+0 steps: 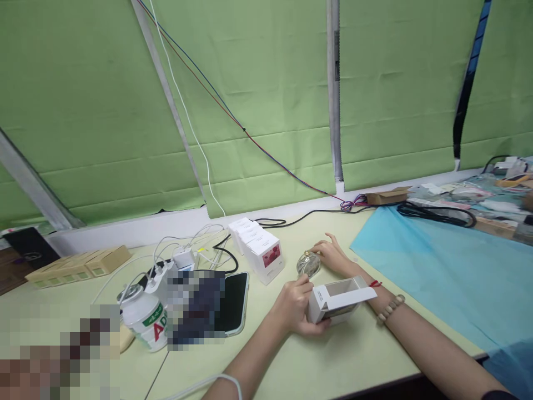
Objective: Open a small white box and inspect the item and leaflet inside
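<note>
Pale yellow-green work table [325,361]: near edge cut off by the bottom of the frame. A pixelated patch at its lower left corner and a second one over the dark flat device [233,303] left of the open box hide what lies there.

Light blue plastic sheet [437,272]: spread right of the open box; its far end carries a clutter too small to tell apart.

Row of white cartons with red printed labels [260,250]: standing behind and left of the open box, print illegible.

White plastic bottle with green-and-red label [145,322]: well left of the open box, label partly masked.

Small white cardboard box [339,300]: lying on its side, end flap open, hollow inside showing dark; its contents cannot be made out.

Round clear glass piece with a gold cap [308,263]: just behind the open box, resting on the table, details blurred.

Left hand [297,308]: fingers curled around the box's closed end, gripping it.

Right hand [333,256]: fingers loosely spread, fingertips touching the glass piece; beaded bracelet and red cord on the wrist.
</note>
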A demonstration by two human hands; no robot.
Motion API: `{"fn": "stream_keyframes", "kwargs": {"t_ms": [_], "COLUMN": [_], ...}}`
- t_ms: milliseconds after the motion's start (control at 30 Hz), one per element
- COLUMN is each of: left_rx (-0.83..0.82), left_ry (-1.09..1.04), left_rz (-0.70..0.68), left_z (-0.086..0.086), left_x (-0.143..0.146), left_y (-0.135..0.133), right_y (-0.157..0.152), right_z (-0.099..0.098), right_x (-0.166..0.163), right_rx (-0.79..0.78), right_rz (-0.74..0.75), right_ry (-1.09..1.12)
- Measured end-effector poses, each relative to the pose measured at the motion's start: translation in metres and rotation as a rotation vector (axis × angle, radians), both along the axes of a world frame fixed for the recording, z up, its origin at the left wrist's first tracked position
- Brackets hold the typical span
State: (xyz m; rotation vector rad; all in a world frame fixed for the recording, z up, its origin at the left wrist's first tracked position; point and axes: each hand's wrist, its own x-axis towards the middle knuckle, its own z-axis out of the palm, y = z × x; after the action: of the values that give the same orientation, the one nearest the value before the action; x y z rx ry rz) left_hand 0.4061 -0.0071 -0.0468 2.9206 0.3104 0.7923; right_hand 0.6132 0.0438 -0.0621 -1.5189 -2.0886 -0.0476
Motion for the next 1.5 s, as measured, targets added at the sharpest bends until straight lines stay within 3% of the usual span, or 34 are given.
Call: {"fn": "stream_keyframes", "kwargs": {"t_ms": [300, 467, 567, 900, 1100, 1500], "left_rx": [0.013, 0.045, 0.048, 0.036, 0.036, 0.058], "left_ry": [-0.182, -0.195, -0.193, -0.182, -0.178, -0.146], "left_rz": [-0.074, -0.101, -0.106, -0.099, -0.096, -0.041], "left_z": [-0.009, -0.008, -0.008, -0.011, -0.008, -0.008], "left_x": [0.006, 0.005, 0.005, 0.005, 0.004, 0.004], "left_y": [0.004, 0.005, 0.005, 0.005, 0.003, 0.000], "right_y": [0.000, 0.002, 0.002, -0.012, -0.004, 0.002], "right_z": [0.001, 0.003, 0.005, 0.015, 0.005, -0.006], "right_x": [0.000, 0.002, 0.005, -0.008, -0.003, 0.006], "right_rx": [-0.067, 0.065, 0.086, -0.204, -0.160, -0.155], "right_rz": [-0.087, -0.227, -0.287, -0.237, -0.170, -0.236], "right_ry": [0.061, 0.266, 0.207, -0.033, 0.115, 0.182]}}
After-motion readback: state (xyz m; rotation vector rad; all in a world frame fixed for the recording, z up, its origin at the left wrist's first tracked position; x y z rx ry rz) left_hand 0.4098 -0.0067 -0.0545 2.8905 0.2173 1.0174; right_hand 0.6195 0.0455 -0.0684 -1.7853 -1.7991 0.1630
